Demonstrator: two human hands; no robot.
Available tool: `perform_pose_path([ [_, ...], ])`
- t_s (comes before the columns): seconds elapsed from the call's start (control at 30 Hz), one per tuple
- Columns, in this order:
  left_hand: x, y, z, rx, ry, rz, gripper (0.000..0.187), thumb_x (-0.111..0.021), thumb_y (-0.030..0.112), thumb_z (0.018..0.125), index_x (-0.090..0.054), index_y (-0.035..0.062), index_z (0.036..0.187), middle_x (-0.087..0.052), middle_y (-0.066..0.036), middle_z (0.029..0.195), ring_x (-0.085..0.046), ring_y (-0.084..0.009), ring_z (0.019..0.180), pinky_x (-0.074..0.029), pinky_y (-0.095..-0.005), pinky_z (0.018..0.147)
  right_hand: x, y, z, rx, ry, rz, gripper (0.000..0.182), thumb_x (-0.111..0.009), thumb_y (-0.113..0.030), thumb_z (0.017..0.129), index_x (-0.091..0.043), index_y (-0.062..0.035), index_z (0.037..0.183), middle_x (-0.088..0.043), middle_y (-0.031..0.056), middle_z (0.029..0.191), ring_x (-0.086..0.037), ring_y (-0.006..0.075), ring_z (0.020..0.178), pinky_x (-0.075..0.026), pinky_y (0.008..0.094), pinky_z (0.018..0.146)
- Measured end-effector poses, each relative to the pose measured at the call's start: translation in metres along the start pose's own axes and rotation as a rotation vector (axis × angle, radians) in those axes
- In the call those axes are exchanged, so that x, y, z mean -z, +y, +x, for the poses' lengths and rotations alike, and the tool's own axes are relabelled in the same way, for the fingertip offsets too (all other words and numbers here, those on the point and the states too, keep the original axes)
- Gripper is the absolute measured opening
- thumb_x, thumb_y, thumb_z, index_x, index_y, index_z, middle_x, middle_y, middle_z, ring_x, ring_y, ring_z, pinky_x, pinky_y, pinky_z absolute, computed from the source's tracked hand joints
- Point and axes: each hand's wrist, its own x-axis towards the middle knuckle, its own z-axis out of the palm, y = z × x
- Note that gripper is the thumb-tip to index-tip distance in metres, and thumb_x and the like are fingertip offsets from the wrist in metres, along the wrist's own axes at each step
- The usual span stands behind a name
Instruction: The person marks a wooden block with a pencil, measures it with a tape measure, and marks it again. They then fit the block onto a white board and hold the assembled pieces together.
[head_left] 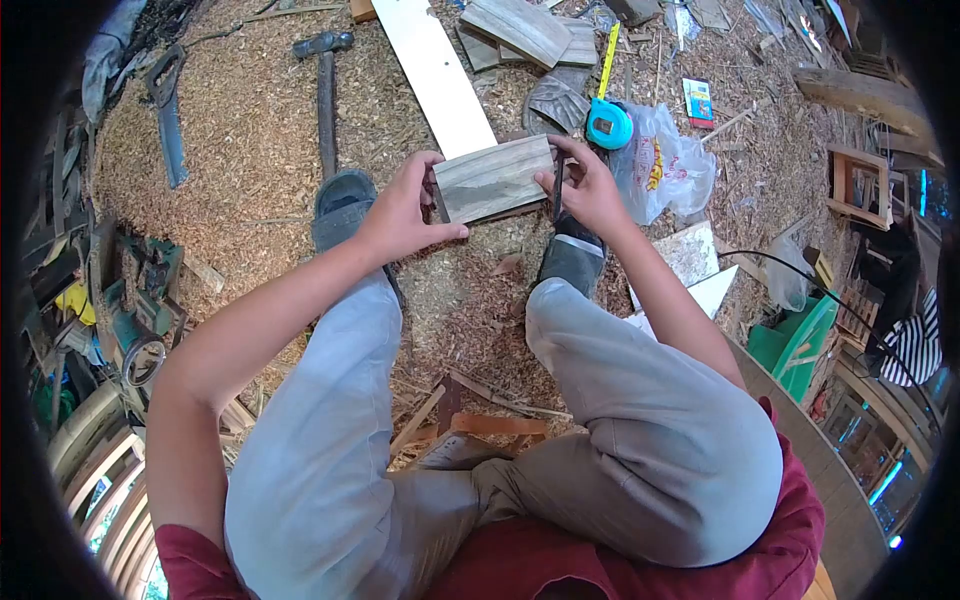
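Observation:
Between my hands is a small box-shaped wooden piece (495,180), with a grey-brown grained board on top and dark, thin pieces at both ends. My left hand (405,212) is closed on its left end, the thumb stretched along the lower edge. At the other end, my right hand (590,190) grips the dark end piece, with the thumb near the board's corner. The piece is held above the floor between my feet, and its underside is hidden. Just behind it lies a long white board (432,75), its near end touching or overlapped by the piece.
Wood shavings cover the floor (240,130). A hammer (327,110) and a handsaw (170,125) lie at left. A turquoise tape measure (609,124), partly extended, sits beside a plastic bag (660,165). Several grained boards (520,28) are stacked behind; a green container (795,345) stands right.

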Motion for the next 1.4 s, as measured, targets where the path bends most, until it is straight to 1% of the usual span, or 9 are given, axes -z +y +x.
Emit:
perform_pose_path([
  [0.13,-0.002,-0.001,0.001,0.004,-0.012,0.038,0.098,-0.1,0.026,0.077,-0.043,0.0057,0.154,-0.06,-0.014,0.129,-0.063,-0.0246,0.1,-0.058,-0.0392,0.092,0.0,0.002,0.0,-0.08,-0.011,0.025,0.066,-0.089,-0.019,0.097,-0.059,-0.0028,0.154,-0.071,0.0027,0.112,-0.067,0.0089,0.091,-0.056,0.0269,0.082],
  [0.23,-0.004,-0.006,0.004,0.004,0.025,-0.015,0.094,-0.097,0.02,0.079,-0.043,0.0075,0.155,-0.059,-0.015,0.13,-0.064,-0.0258,0.101,-0.058,-0.0402,0.092,-0.004,0.003,0.003,-0.028,0.036,0.029,0.067,-0.09,-0.022,0.094,-0.063,-0.0011,0.152,-0.068,0.0019,0.097,-0.059,0.0067,0.078,-0.052,0.0274,0.071],
  [0.37,0.004,-0.009,0.012,-0.116,0.094,-0.025,0.091,-0.094,0.011,0.083,-0.041,0.0074,0.157,-0.06,-0.013,0.128,-0.065,-0.0248,0.108,-0.057,-0.0362,0.096,-0.002,-0.01,0.007,-0.127,0.012,0.113,0.065,-0.09,-0.017,0.094,-0.06,-0.0001,0.15,-0.069,0.0021,0.1,-0.062,0.008,0.083,-0.054,0.0286,0.076],
  [0.43,0.008,-0.007,0.014,-0.212,0.16,0.074,0.085,-0.093,0.008,0.083,-0.042,0.0082,0.151,-0.06,-0.014,0.125,-0.067,-0.0278,0.103,-0.058,-0.0407,0.093,0.001,-0.014,0.011,-0.128,-0.012,0.122,0.061,-0.088,-0.013,0.096,-0.058,0.0003,0.148,-0.071,0.0032,0.114,-0.067,0.0102,0.097,-0.057,0.0296,0.087],
  [0.53,0.008,-0.011,0.012,-0.317,0.187,0.118,0.081,-0.092,0.007,0.081,-0.042,0.0096,0.145,-0.06,-0.014,0.117,-0.068,-0.0296,0.098,-0.058,-0.0441,0.089,0.002,-0.015,0.014,0.143,0.033,0.069,0.049,-0.087,-0.008,0.096,-0.061,-0.0015,0.137,-0.069,0.0035,0.116,-0.067,0.0119,0.101,-0.057,0.0318,0.092],
  [0.63,0.007,-0.019,0.01,-0.357,0.15,0.04,0.071,-0.092,0.007,0.082,-0.048,0.0097,0.137,-0.062,-0.012,0.108,-0.068,-0.0303,0.095,-0.057,-0.0449,0.086,0.008,-0.018,0.015,0.314,0.031,-0.06,0.047,-0.09,-0.011,0.09,-0.066,-0.0035,0.129,-0.069,0.009,0.115,-0.07,0.0207,0.103,-0.058,0.0335,0.087],
  [0.87,0.014,-0.013,0.014,-0.404,0.011,0.126,0.031,-0.087,0.006,0.082,-0.065,0.0064,0.104,-0.064,-0.011,0.102,-0.068,-0.0333,0.094,-0.055,-0.0447,0.082,0.011,-0.018,0.007,0.294,-0.042,-0.115,0.038,-0.087,-0.007,0.091,-0.068,-0.0052,0.124,-0.07,0.009,0.116,-0.071,0.0228,0.107,-0.057,0.0342,0.093],
  [0.93,0.014,-0.016,0.014,-0.378,-0.017,0.127,0.032,-0.086,0.005,0.081,-0.065,0.0066,0.104,-0.063,-0.012,0.1,-0.068,-0.0333,0.094,-0.055,-0.045,0.082,0.012,-0.021,0.004,0.297,-0.091,-0.136,0.033,-0.084,-0.003,0.093,-0.068,-0.0053,0.122,-0.07,0.0052,0.115,-0.069,0.017,0.108,-0.055,0.0338,0.1],
  [1.4,0.008,-0.017,0.012,-0.36,0.012,0.167,0.033,-0.088,0.005,0.078,-0.063,0.0073,0.099,-0.061,-0.011,0.095,-0.069,-0.0333,0.089,-0.054,-0.0454,0.077,0.006,-0.023,0.008,0.26,-0.152,-0.111,0.032,-0.083,-0.001,0.092,-0.071,-0.0045,0.121,-0.079,0.0086,0.121,-0.074,0.0202,0.114,-0.056,0.036,0.103],
])
